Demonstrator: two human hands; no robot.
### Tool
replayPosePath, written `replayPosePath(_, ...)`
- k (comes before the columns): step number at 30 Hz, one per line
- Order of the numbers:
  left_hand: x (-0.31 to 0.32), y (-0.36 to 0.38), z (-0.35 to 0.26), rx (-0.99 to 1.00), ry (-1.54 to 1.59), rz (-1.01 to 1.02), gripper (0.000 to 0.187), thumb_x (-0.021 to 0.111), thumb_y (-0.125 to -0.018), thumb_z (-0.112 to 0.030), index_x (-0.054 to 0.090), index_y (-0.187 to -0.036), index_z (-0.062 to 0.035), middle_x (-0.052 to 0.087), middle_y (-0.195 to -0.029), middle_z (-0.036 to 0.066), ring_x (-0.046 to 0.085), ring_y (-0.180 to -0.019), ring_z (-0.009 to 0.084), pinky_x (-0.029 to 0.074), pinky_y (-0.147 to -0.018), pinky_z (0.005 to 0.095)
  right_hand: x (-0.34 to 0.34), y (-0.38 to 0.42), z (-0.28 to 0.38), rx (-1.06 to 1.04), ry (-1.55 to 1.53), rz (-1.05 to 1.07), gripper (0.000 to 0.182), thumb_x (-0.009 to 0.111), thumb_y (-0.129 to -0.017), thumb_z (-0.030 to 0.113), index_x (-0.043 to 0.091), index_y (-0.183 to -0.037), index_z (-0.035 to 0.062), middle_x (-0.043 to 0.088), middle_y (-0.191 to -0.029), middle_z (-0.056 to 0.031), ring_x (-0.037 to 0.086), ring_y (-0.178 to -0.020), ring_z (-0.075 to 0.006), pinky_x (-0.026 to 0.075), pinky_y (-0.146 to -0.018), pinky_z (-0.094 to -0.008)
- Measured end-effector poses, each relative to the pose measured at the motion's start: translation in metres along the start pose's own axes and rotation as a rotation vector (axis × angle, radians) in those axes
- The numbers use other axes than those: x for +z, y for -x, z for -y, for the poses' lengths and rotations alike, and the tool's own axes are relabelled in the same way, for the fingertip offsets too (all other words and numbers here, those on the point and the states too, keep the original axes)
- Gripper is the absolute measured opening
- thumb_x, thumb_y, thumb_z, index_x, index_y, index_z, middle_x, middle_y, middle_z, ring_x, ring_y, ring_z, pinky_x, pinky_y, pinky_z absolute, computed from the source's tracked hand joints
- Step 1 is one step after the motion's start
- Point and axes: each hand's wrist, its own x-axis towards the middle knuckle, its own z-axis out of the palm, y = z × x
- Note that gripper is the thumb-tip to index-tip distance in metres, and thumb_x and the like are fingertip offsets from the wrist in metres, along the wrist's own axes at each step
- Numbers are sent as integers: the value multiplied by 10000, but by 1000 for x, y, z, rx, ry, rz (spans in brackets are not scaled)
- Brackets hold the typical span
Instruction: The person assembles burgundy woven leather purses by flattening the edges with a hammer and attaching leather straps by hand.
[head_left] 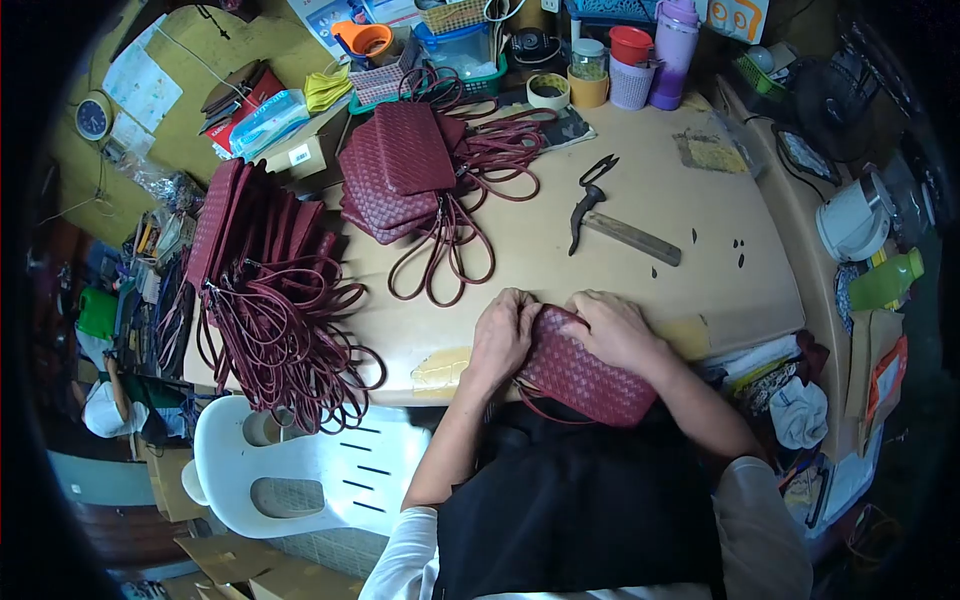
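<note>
At the table's front edge I have a dark red woven wristlet pouch (588, 372), tilted, its lower end over my lap. My left hand (506, 332) is closed on its upper left corner, fingertips pinched together. Across the pouch's upper right edge, my right hand (615, 328) grips with bent fingers. A thin strap hangs from the pouch's left side. Beyond my hands lies a hammer (632, 238) with a wooden handle, its dark head touching or close to a small dark cutter-like tool (599, 170).
Stacked woven pouches (400, 165) and a standing row of pouches (235, 225) with long looped straps cover the table's left. Jars, cups and a purple tumbler (675, 55) line the back. A white plastic chair (310, 470) stands left. Another person (105, 410) is far left.
</note>
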Motion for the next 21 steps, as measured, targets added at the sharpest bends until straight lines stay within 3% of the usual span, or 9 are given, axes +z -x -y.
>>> replayPosePath(2, -6, 5, -12, -78, 78, 13, 193, 593, -925, -172, 582, -926, 21, 631, -822, 214, 613, -803, 415, 479, -723, 447, 10, 4, 6, 18, -38, -19, 241, 672, -861, 206, 582, -958, 5, 629, -864, -175, 622, -831, -353, 477, -752, -453)
replayPosePath(6, -12, 13, 4, -66, 296, 76, 189, 585, -939, -159, 634, -953, 23, 636, -744, 199, 608, -691, 354, 479, -683, 380, -3, 0, 19, 55, -285, -7, 263, 676, -868, 243, 576, -903, 2, 634, -818, -182, 633, -796, -375, 471, -695, -465)
replayPosePath(8, -14, 16, 17, -98, 480, -134, 175, 582, -939, -142, 633, -928, 26, 637, -730, 167, 590, -647, 313, 468, -654, 335, -19, 2, 13, 74, -85, 209, 279, 635, -892, 282, 578, -908, 9, 632, -858, -212, 614, -824, -420, 469, -737, -493)
replayPosePath(10, -16, 12, 20, -128, 472, -115, 141, 600, -922, -120, 628, -965, 11, 640, -735, 137, 592, -676, 311, 469, -667, 337, -28, 2, -6, 81, -70, 275, 316, 609, -902, 322, 589, -905, 7, 628, -882, -222, 605, -840, -423, 466, -747, -496)
replayPosePath(12, -17, 6, 13, 56, 5, -362, 174, 641, -880, -118, 625, -1020, -15, 654, -859, 118, 597, -804, 318, 458, -770, 394, -40, -6, -23, 158, 30, 115, 329, 609, -895, 332, 589, -976, 15, 612, -994, -218, 589, -942, -402, 460, -799, -486)
replayPosePath(13, -21, 2, 9, 191, -279, -489, 279, 679, -836, -137, 610, -1092, -51, 618, -1088, 128, 564, -962, 325, 411, -873, 441, -45, -16, -27, 103, 189, -86, 329, 609, -893, 325, 578, -1013, 20, 590, -1051, -210, 569, -996, -392, 453, -830, -480)
replayPosePath(14, -23, 6, 2, 195, -276, -481, 279, 679, -836, -137, 610, -1092, -51, 618, -1088, 128, 564, -962, 325, 411, -873, 441, -52, -26, -32, 50, 348, -288, 335, 610, -891, 318, 568, -1049, 25, 568, -1108, -202, 550, -1050, -382, 445, -861, -474)
replayPosePath(17, -26, 33, -29, 332, -237, -17, 458, 708, -812, -250, 572, -1211, -72, 522, -1265, 156, 497, -1139, 341, 366, -961, 471, -15, -56, -85, -13, 509, -402, 351, 605, -896, 317, 545, -1100, 38, 524, -1194, -177, 520, -1099, -358, 427, -877, -472)
replayPosePath(21, 0, 63, -21, 361, -459, 138, 625, 627, -833, -500, 535, -1323, -125, 495, -1346, 146, 428, -1287, 330, 265, -1092, 501, -18, -74, -83, 11, 385, -182, 387, 562, -930, 372, 549, -1083, 17, 587, -1082, -179, 568, -1011, -359, 443, -840, -457)
